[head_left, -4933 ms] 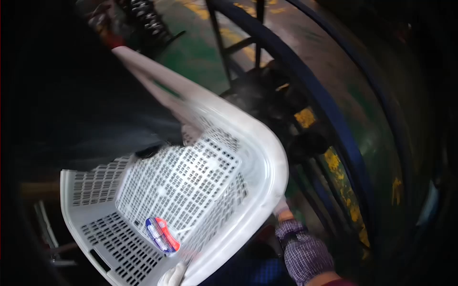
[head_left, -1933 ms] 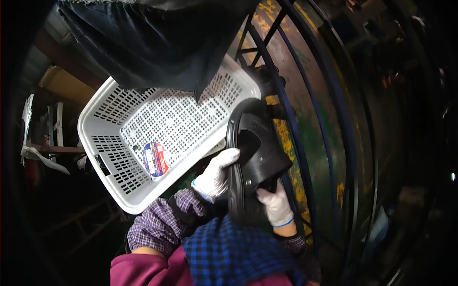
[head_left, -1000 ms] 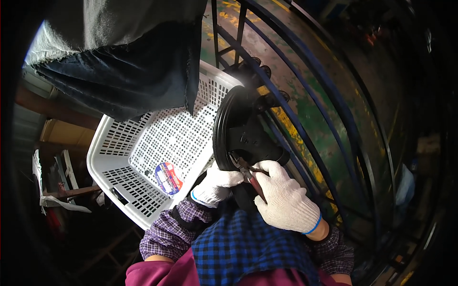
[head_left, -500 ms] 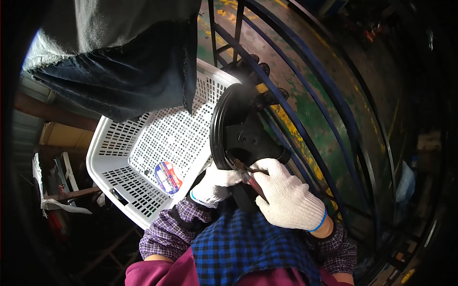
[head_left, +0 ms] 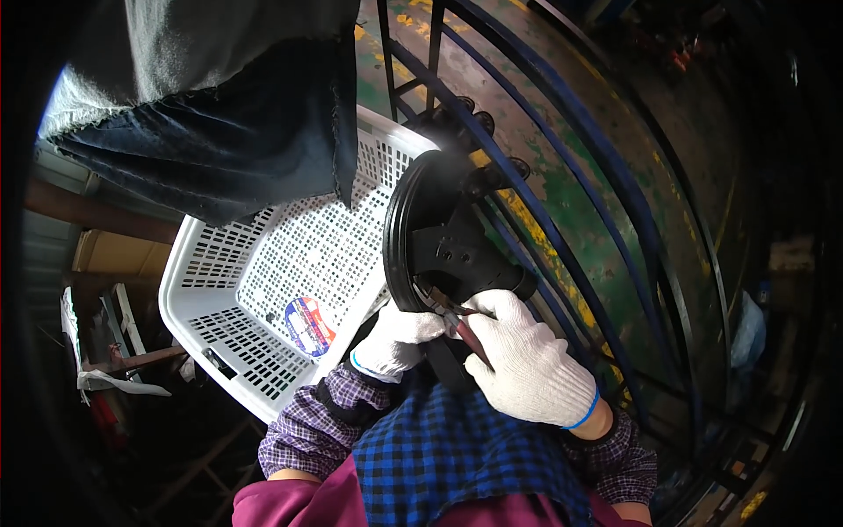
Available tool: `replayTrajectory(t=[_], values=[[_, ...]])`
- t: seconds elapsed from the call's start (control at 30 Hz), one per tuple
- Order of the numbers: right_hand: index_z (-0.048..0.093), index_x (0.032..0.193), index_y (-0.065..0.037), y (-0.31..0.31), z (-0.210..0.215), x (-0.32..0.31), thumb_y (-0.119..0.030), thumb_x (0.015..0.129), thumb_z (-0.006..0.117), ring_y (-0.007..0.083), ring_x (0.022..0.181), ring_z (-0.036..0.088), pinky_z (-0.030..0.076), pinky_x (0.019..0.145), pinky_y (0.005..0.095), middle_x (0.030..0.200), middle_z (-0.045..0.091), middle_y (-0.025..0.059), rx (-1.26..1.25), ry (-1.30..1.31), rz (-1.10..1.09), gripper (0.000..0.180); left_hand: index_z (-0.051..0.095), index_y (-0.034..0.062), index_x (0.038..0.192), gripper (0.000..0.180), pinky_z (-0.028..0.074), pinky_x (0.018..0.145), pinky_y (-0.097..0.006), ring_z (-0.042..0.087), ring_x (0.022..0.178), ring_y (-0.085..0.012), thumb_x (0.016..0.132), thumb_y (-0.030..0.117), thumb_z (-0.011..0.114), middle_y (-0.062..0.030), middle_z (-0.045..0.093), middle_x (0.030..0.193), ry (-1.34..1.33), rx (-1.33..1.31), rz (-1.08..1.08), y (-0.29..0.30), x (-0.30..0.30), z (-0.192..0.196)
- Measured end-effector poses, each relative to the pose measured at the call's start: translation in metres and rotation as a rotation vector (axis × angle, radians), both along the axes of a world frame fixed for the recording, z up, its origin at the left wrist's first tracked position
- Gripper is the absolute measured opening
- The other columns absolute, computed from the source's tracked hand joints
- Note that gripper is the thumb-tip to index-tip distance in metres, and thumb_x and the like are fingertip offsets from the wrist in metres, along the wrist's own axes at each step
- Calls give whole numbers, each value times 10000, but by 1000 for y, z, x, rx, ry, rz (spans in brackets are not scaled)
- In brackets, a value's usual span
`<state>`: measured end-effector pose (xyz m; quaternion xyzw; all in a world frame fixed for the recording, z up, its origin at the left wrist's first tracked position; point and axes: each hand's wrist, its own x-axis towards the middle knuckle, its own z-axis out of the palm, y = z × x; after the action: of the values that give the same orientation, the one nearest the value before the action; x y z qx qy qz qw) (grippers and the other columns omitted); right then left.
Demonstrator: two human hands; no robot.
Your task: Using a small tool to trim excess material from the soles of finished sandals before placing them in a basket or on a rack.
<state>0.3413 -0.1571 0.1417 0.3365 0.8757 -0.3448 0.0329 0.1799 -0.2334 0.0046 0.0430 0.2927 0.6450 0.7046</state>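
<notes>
A black round part (head_left: 448, 255) with a ridged outer rim and small holes in its body stands in front of my lap. My left hand (head_left: 395, 342), in a white knit glove, is closed on the lower part of its rim. My gloved right hand (head_left: 537, 364) is wrapped round a pair of pliers (head_left: 472, 338) with dark red handles. The metal jaws meet the inner edge of the rim, close to my left fingertips. My fingers partly cover the jaws, so what they grip cannot be made out.
A white perforated plastic basket (head_left: 250, 397) with a round red and blue label inside stands to the left. Dark cloth (head_left: 237, 132) hangs over its far side. Curved dark metal bars (head_left: 562, 154) run along the right, above a green and yellow floor. Cardboard (head_left: 118, 253) lies far left.
Both hands, the pliers and the black part stay nearly in place. The view has shifted very slightly.
</notes>
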Motion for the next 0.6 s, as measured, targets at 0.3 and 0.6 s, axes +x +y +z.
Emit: replayTrajectory(t=[0.3,0.6], values=[[656,1055,-20,0,3,-4,-250,879,712,356,991,656,550,844,462,1212,544,136,-26,-108,-73,295,621,-10,1044,363,554,734,-338,686,803,-241,735,52,800,-150,703,893,66,77,62,5,6,7],[668,843,32,10,-35,0,-298,879,728,359,739,677,550,644,436,925,617,210,-241,247,-37,338,595,-36,1233,601,567,905,-416,687,980,-318,640,25,674,-192,686,1111,-115,38,64,8,6,34]])
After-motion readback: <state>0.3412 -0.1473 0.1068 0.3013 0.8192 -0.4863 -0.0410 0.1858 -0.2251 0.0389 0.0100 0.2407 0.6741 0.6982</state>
